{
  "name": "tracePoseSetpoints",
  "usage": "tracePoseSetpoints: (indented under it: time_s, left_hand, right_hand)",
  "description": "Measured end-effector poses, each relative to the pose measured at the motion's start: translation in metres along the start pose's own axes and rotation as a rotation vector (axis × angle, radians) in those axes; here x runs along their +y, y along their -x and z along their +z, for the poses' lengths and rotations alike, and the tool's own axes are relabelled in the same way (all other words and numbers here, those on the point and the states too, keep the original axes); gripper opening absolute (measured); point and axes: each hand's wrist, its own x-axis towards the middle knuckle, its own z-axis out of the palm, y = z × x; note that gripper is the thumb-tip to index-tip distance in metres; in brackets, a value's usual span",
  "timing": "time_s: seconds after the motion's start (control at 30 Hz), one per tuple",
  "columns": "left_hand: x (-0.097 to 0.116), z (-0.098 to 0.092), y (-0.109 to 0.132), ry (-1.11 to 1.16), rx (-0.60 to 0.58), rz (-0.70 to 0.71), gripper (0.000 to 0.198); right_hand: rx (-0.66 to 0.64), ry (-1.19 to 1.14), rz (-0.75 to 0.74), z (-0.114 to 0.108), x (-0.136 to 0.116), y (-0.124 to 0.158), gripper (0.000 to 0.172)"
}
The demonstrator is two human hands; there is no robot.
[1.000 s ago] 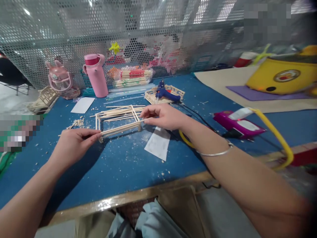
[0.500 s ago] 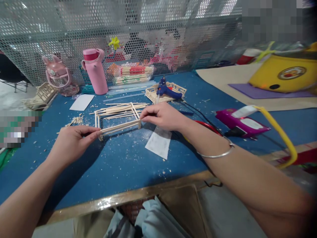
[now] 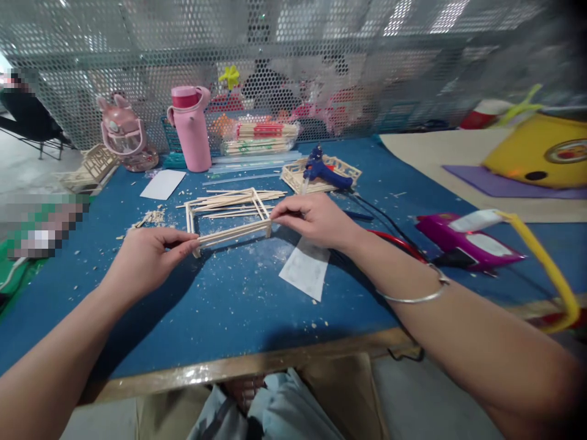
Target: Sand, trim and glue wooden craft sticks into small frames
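Between my hands is a small open frame point(image 3: 233, 234) of thin wooden sticks, with upright ends and long rails. My left hand point(image 3: 149, 256) pinches its near left corner between thumb and fingers. At the right end, my right hand point(image 3: 316, 221) pinches the other corner, fingertips on the joint. Behind the frame lies a pile of loose wooden sticks point(image 3: 215, 201). A blue glue gun point(image 3: 328, 173) rests on a stick-built tray point(image 3: 293, 173) beyond my right hand. A white paper slip point(image 3: 305, 272) lies under my right wrist.
A pink bottle point(image 3: 192, 137), a clear jug with pink lid point(image 3: 126, 131) and bagged sticks point(image 3: 261, 137) stand along the mesh panel point(image 3: 151, 73). To the right are a magenta device point(image 3: 468, 241) with a yellow handle, a black cord and a yellow bag point(image 3: 541, 150). Wood scraps point(image 3: 153, 218) litter the blue tabletop point(image 3: 220, 318).
The whole scene has shifted slightly right in view as the head turned. Both hands keep their pinch on the stick frame, which looks otherwise the same.
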Motion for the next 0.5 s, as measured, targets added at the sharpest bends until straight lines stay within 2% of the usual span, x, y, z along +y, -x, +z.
tracePoseSetpoints:
  time_s: [0.5]
  left_hand:
    - [-0.0039, 0.0015, -0.0035, 0.036, -0.001, 0.030, 0.028]
  right_hand:
    - [-0.023, -0.036, 0.037, -0.0016, -0.0043, 0.0041, 0.012]
